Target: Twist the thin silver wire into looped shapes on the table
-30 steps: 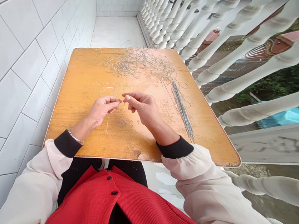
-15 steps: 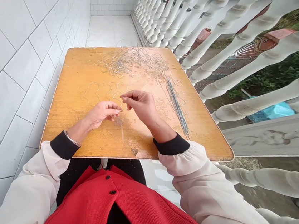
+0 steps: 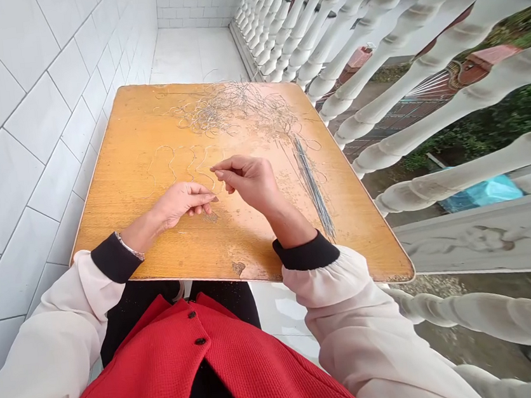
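Looking through the head view, I take the table (image 3: 103,204) as my landmark. Over its middle, the left hand (image 3: 184,202) has thumb and forefinger pressed together; a strand may well be caught between them, but it is too fine for me to tell. The right hand (image 3: 254,181), also over the table's middle, curls thumb and forefinger toward each other, and I cannot tell whether the tips meet or pinch anything. The loose wires (image 3: 163,146), thin and wavy, lie across the table's middle and to its left. Toward the table's far edge sits a tangle of wire (image 3: 210,116), and toward its right side lies a bundle of straight wires (image 3: 313,187).

I judge each loose wire to be almost weightless and springy: stiff enough to keep a bend, weak enough to kink under a hard pull. Its smooth surface could roll between bare fingers, and a cut tip might prick. I would take hold close to an end, with a second pinch a little farther along to stop it from twisting.
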`<state>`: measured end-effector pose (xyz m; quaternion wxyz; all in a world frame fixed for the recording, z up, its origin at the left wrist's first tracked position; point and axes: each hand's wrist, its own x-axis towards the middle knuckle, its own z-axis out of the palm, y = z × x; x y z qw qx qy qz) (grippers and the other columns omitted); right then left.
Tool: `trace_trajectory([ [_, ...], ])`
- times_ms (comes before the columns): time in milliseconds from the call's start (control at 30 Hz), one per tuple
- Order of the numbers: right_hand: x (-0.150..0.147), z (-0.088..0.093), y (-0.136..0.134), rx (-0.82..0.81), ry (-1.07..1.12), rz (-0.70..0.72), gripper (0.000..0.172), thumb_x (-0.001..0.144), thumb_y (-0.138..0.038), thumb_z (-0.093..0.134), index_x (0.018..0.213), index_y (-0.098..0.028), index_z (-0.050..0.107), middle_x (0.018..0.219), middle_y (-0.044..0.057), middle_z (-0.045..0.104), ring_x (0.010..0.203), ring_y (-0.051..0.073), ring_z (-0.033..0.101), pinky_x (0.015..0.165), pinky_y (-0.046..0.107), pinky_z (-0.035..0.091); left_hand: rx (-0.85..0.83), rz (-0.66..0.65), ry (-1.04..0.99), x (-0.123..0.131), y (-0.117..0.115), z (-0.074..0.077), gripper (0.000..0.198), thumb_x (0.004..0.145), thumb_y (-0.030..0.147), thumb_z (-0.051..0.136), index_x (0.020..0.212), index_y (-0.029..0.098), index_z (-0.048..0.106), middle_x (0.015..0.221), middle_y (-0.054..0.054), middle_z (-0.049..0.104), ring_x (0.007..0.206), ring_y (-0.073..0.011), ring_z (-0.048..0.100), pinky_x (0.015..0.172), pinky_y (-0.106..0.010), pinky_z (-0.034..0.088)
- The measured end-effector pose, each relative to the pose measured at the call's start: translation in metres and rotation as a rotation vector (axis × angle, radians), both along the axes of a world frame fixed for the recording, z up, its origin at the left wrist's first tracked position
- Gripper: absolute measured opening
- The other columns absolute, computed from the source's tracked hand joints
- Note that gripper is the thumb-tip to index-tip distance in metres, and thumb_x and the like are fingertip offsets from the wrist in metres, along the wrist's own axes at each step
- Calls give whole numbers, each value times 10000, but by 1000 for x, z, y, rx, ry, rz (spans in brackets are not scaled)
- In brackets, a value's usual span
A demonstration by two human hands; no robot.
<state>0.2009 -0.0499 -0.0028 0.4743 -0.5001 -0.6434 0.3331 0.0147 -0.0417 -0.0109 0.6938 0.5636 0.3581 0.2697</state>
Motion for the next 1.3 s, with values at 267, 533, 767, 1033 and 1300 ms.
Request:
trace_trajectory([
  [267,6,8,-1,48,-114,113,271,832,-453,683,839,-199,777,766,26,679,528,82,509,507,258,467,24,-28,20,-5,7,-1,241,725,330,835,655,141,702,585,-22,642,444,-31,396,431,-193,245],
  [533,10,8,3,44,-69,99,265,810,-467,716,847,-213,782,762,17,652,547,87,521,517,265,466,-92,-69,-54,-6,9,-3,178,633,271,851,720,145,759,742,-61,713,626,-91,578,601,-236,456],
  [767,-5,0,-3,-21,50,4,452,844,-601,660,1023,-198,762,816,37,707,550,96,529,514,264,444,-32,123,-60,-3,8,0,79,622,194,824,662,168,762,673,-28,678,550,-59,454,477,-206,261],
  [1033,-20,-16,-14,-3,-182,145,363,862,-553,668,940,-221,790,902,63,779,732,176,627,676,317,475,-98,492,-259,-5,9,12,101,778,129,756,705,135,686,633,13,626,536,-31,493,511,-165,351],
  [1300,-32,-23,-12,35,-296,118,205,885,-318,624,803,-192,763,728,22,699,594,119,511,614,275,386,-123,395,-286,-5,8,10,102,856,136,724,762,126,683,618,25,609,492,-18,478,465,-155,318],
])
